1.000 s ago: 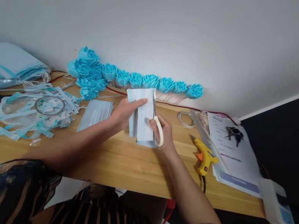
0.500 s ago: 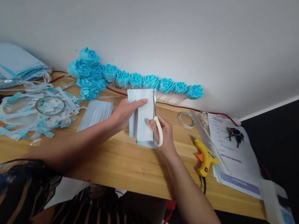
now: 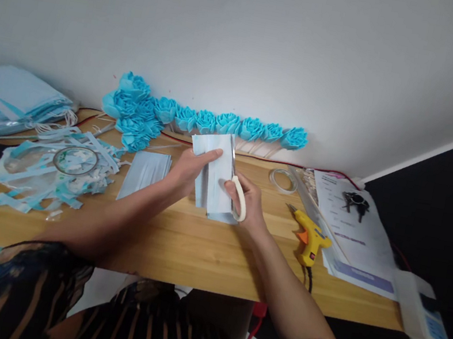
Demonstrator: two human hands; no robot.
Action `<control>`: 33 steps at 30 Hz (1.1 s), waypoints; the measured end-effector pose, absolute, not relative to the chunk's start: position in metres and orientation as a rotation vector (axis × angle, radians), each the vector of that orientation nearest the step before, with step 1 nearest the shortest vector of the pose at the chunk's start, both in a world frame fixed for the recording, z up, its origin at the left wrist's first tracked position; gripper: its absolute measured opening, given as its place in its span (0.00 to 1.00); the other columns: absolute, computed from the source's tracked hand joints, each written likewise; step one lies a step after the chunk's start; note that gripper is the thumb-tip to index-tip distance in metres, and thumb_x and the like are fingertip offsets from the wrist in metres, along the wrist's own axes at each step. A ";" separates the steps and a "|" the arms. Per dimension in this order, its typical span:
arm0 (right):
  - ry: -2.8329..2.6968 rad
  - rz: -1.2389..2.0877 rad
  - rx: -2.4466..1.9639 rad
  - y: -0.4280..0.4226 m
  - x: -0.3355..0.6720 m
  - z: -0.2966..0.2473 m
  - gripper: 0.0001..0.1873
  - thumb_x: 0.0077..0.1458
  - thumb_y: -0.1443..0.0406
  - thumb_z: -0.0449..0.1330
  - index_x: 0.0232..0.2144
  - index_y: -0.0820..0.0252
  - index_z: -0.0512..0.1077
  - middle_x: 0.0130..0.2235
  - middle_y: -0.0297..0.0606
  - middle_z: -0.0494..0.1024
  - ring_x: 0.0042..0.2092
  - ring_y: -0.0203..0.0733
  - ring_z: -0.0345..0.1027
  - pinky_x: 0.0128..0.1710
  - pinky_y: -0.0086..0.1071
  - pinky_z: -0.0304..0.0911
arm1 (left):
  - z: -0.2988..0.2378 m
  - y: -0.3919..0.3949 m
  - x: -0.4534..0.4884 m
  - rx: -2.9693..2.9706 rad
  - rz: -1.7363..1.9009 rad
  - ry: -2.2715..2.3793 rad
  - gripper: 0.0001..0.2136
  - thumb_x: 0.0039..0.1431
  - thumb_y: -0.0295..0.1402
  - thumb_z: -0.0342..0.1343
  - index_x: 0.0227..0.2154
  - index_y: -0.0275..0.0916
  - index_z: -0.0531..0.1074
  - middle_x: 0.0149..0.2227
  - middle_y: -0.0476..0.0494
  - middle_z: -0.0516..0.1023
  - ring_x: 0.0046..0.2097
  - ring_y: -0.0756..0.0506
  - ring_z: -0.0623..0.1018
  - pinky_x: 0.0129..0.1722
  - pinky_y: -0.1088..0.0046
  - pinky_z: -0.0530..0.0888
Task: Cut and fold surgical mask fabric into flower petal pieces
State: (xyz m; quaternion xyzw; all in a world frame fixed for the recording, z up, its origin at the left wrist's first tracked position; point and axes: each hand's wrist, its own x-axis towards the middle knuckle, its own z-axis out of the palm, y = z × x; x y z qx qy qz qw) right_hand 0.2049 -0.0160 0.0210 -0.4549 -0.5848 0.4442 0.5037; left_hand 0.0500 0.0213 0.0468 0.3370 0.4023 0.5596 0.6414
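The left hand (image 3: 188,171) pinched pale-blue sheets (image 3: 217,176) over the table (image 3: 194,254), thumb across their front. The right hand (image 3: 250,202) gripped scissors (image 3: 241,196), blades along the sheets' right edge; whether they had bitten in was hard to tell. A stack (image 3: 146,172) lay leftward, flowers (image 3: 228,123) ran in a row behind, and a glue gun (image 3: 309,237) lay to the right.

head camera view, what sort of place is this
Probably a craft corner, at home or in a small workshop: a wooden table by a wall, with blue artificial-looking flowers, a yellow glue gun and white-handled scissors in use.
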 end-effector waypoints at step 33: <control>-1.404 1.325 -1.046 -0.020 0.209 0.028 0.36 0.49 0.43 0.67 0.54 0.59 0.75 0.24 0.27 0.66 0.24 0.31 0.58 0.24 0.29 0.54 | 0.056 0.031 0.040 0.827 1.383 0.916 0.21 0.37 0.42 0.74 0.32 0.37 0.74 0.30 0.45 0.79 0.32 0.45 0.78 0.35 0.68 0.75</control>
